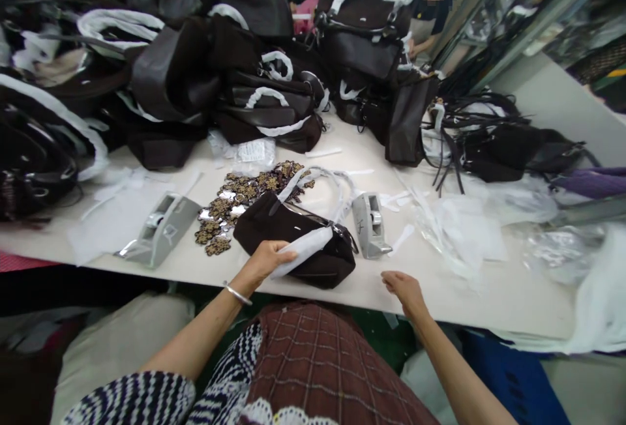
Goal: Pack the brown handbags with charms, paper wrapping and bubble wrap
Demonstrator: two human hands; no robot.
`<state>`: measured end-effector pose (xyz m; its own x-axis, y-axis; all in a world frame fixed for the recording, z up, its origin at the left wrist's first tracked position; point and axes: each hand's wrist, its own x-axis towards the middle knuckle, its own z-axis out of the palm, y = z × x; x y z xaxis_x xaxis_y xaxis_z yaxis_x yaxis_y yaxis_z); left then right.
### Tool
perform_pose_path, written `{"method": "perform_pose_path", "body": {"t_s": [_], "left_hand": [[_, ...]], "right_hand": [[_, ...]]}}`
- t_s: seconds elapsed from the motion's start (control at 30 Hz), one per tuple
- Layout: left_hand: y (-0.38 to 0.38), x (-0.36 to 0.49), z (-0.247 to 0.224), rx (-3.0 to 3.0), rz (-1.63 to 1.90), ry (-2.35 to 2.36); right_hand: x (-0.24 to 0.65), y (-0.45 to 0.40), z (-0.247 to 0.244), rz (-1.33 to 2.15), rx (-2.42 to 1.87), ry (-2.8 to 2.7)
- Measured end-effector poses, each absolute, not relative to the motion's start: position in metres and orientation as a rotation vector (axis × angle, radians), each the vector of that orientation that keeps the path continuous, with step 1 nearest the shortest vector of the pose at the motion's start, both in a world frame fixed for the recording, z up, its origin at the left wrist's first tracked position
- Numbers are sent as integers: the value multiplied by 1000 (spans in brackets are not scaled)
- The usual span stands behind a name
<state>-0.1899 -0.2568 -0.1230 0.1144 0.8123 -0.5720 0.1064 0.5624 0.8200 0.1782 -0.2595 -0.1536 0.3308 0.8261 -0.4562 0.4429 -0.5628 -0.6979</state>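
Seen from head height, a person works at a pale surface [454,304], a small dark brown handbag [261,219] lying directly in front of them near its front edge. The left hand [268,261] grasps one end of a folded strip of white wrapping [308,251] between thumb and fingers; the strip slants across the front of the bag, up toward the metal fitting at the handle's right end. The bag's handle [292,185], covered in white, loops up behind it. The right hand [405,288] is apart from the bag, over the front edge, its fingers curled in; whether it pinches something small, I cannot tell. Just right of the bag stands a grey tape dispenser [370,226]; a second dispenser [163,229] is farther left, and a pile of patterned tags [229,200] lies between that one and the bag. The step in hand looks like placing the wrapping on the bag. The next move probably calls for the left hand to steady the strip while the right hand comes in to tuck or tape it.
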Motion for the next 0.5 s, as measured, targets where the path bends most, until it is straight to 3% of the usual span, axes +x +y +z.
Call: {"method": "perform_pose_path", "body": {"t_s": [0.23, 0.5], "left_hand": [[-262, -185, -121, 911, 647, 1394], [-267, -183, -129, 963, 662, 1406]], "right_hand": [[23, -242, -90, 1725, -1419, -1111], [-7, -233, -117, 1679, -1557, -985]]}}
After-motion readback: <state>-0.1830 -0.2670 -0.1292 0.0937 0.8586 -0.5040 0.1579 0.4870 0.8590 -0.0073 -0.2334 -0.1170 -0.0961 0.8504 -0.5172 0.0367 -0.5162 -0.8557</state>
